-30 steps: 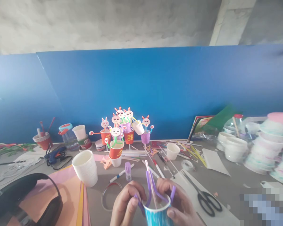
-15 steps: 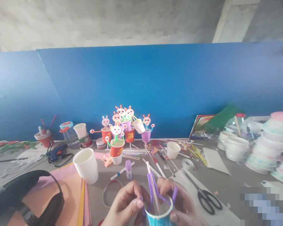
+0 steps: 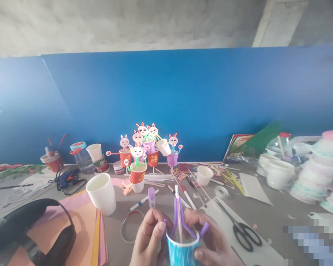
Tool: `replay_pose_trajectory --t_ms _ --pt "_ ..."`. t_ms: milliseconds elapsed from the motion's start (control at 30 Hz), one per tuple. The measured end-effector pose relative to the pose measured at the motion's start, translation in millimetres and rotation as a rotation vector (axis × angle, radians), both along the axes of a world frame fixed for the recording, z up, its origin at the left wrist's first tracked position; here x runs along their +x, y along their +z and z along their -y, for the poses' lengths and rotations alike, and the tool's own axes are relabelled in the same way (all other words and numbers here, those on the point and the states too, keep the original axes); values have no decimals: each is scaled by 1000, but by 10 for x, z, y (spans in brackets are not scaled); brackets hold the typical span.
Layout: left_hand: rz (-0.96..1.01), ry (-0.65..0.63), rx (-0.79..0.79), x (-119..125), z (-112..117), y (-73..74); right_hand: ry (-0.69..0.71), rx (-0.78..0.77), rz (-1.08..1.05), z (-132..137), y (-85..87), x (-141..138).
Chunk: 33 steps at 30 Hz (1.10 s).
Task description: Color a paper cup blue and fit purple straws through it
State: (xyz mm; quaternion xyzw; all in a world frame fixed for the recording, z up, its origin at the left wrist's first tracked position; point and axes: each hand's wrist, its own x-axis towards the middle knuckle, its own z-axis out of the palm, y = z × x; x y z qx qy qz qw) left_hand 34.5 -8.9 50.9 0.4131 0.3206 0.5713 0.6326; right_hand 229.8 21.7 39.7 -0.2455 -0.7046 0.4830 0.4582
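A paper cup (image 3: 182, 253) coloured blue stands upright between my hands at the bottom of the head view. Purple pipe cleaners (image 3: 175, 218) rise from inside it and bend out over the rim on both sides. A pale straw or stick (image 3: 179, 214) with a pink stripe stands up in the middle. My left hand (image 3: 151, 236) pinches the purple pipe cleaner end at the left rim. On the other side, my right hand (image 3: 211, 238) is wrapped round the cup, its thumb on the front wall and its fingers behind the right pipe cleaner.
Rabbit-faced cup figures (image 3: 138, 170) stand near the blue partition (image 3: 166, 92). Left are stacked white cups (image 3: 101, 194), coloured paper (image 3: 80, 229) and a black headset-like object (image 3: 44, 210). Scissors (image 3: 245, 234) lie right on white paper, with painted bowls (image 3: 310, 184) beyond. A purple-capped glue stick (image 3: 151, 195) stands ahead.
The blue cup has shifted slightly left and up and shows more of its wall. Both hands have moved with it, and the left still pinches the pipe cleaner.
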Motion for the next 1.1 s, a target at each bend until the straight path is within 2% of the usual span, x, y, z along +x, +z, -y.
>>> replay_pose_trajectory --t_ms 267,567,633,700,800,867,967,1100 --pt "60 -8 53 -8 -14 -107 -39 7 -24 26 58 -11" --pt "50 48 77 -11 -12 -74 -145 99 -17 14 114 -14" --pt "15 81 89 -2 -10 -76 -220 169 -17 0 132 -3" --pt "-12 113 111 9 -10 -86 -353 257 3 5 156 25" --pt "-22 134 138 15 -21 -116 -548 444 127 66 228 53" --pt "-20 133 155 11 -31 -139 -591 590 249 125 303 28" --pt "-22 126 192 2 -39 -162 -583 789 444 189 412 -79" --pt "-27 176 213 5 -20 -165 -631 950 653 201 459 -221"
